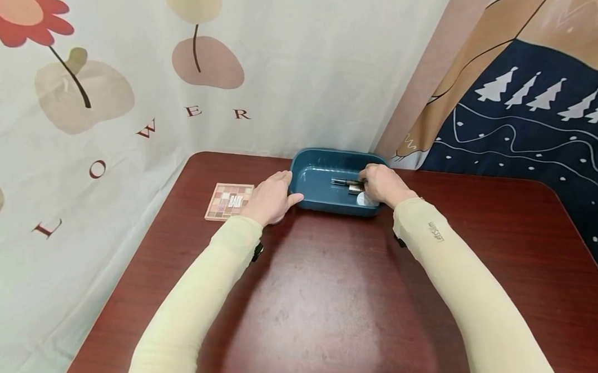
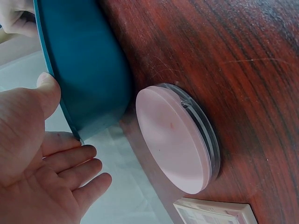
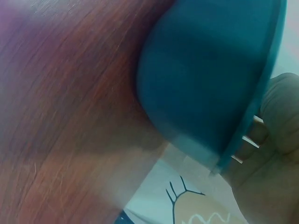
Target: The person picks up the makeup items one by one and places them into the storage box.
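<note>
My left hand [image 1: 271, 197] holds the left end of a blue basin [image 1: 325, 206], thumb and index finger at its rim, the other fingers loosely extended. My right hand [image 1: 383, 183] reaches over the basin's right end. Its fingers are inside, against a slim black tube [image 1: 346, 181]; whether they pinch it is hidden. A small dark-edged piece [image 1: 355, 189] and a white round piece [image 1: 363, 199] lie beside them in the basin. Below my left hand, a pink round compact [image 2: 173, 140] with a clear rim stands on the table.
An eyeshadow palette [image 1: 224, 203] with many coloured squares lies left of my left hand. The dark red table [image 1: 324, 296] runs back to a white curtain [image 1: 314, 69] just behind the basin. At the right hangs a dark blue cloth [image 1: 527, 126] with white trees.
</note>
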`<state>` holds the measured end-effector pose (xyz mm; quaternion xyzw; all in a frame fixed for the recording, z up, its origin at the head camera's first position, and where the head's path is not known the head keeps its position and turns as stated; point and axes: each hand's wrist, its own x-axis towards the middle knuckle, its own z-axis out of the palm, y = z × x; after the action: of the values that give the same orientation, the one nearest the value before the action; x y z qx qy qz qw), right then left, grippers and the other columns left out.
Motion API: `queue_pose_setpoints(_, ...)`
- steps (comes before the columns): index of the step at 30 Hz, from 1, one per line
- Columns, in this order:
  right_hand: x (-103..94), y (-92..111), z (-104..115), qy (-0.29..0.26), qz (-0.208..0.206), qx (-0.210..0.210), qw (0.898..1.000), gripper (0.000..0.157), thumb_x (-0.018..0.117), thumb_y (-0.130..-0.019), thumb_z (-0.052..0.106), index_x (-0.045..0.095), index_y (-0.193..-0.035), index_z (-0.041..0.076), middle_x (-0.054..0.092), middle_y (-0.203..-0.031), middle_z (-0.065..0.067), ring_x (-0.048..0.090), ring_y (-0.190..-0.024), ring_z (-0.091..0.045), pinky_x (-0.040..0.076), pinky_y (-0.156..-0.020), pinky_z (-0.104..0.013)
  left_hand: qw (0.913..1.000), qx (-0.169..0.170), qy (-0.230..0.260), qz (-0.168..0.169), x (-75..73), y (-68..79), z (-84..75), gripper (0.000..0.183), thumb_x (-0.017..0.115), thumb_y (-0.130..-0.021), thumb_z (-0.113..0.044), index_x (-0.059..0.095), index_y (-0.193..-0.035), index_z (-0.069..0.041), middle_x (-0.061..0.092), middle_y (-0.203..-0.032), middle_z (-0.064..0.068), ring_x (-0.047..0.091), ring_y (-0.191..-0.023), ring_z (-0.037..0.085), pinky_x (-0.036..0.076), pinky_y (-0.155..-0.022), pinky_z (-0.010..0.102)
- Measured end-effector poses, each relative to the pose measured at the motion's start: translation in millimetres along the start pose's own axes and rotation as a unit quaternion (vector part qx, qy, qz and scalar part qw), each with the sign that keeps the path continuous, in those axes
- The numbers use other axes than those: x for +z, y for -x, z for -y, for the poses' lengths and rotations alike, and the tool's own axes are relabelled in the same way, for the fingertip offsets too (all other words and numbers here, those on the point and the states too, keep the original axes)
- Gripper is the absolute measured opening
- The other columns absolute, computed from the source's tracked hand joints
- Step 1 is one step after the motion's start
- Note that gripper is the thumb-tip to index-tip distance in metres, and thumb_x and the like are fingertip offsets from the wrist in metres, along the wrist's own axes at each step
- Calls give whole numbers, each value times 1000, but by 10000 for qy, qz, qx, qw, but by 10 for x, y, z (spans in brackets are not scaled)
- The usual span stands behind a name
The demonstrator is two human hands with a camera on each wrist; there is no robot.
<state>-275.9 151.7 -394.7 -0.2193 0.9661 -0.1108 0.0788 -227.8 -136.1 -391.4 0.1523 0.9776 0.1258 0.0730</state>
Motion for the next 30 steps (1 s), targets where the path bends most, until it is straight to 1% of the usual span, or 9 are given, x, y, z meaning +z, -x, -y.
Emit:
queue_pose_setpoints(5, -46, 106, -59, -150, -355, -182, 9991, 33, 52, -94, -2, 73, -120, -5, 65, -126, -24, 61, -114, -37, 53, -101, -53, 10000, 36, -40, -12, -4, 3, -4, 76, 56, -106, -44, 31, -160, 4, 34, -165, 19, 31, -154, 32, 28, -126, 43)
queue_pose_setpoints(11, -58, 234, -144, -202, -834, -392, 9955, 29, 54, -94, -3, 73, -115, -7, 65, -124, -25, 61, -118, -42, 52, -100, -55, 10000, 46, -64, 2, 0, -1, -4, 76, 55, -106, -44, 31, -160, 4, 35, -165, 20, 31, -154, 32, 27, -126, 43)
queue_pose_setpoints(15, -72, 321, -187, -343, -907, -376, 9946, 28, 56, -95, -1, 71, -118, -8, 63, -129, -27, 58, -121, -44, 50, -103, -57, 10000, 33, -79, 17, -3, -5, -5, 75, 55, -107, -44, 30, -160, 4, 34, -165, 20, 30, -155, 32, 27, -126, 42)
queue_pose_setpoints(19, -98, 400, -208, -431, -862, -245, 9950, 30, 57, -97, 1, 70, -122, -9, 60, -132, -28, 54, -125, -44, 48, -107, -59, 10000, 18, -82, 34, -16, 0, -10, 76, 55, -107, -43, 29, -160, 4, 33, -165, 20, 30, -155, 32, 26, -126, 43)
queue_pose_setpoints(22, -110, 447, -221, -485, -907, -149, 9946, 31, 58, -97, 2, 67, -124, -9, 59, -133, -29, 53, -126, -44, 47, -108, -59, 10000, 26, -91, 24, -22, 3, -12, 76, 55, -107, -43, 29, -160, 4, 34, -165, 20, 30, -155, 32, 27, -126, 43)
queue_pose_setpoints(25, -115, 497, -227, -589, -928, 9, 9939, 36, 59, -98, 4, 62, -131, -11, 55, -136, -30, 52, -126, -44, 47, -108, -60, 9999, 33, -94, 16, -22, 7, -13, 75, 55, -107, -43, 29, -160, 5, 34, -165, 21, 30, -155, 32, 27, -126, 42)
queue_pose_setpoints(30, -95, 593, -247, -815, -906, 406, 9917, 49, 60, -99, 8, 50, -142, -12, 47, -143, -31, 50, -126, -45, 46, -108, -61, 9999, 41, -100, 39, -11, 3, -16, 75, 54, -107, -43, 29, -160, 4, 33, -165, 20, 29, -155, 32, 27, -126, 43)
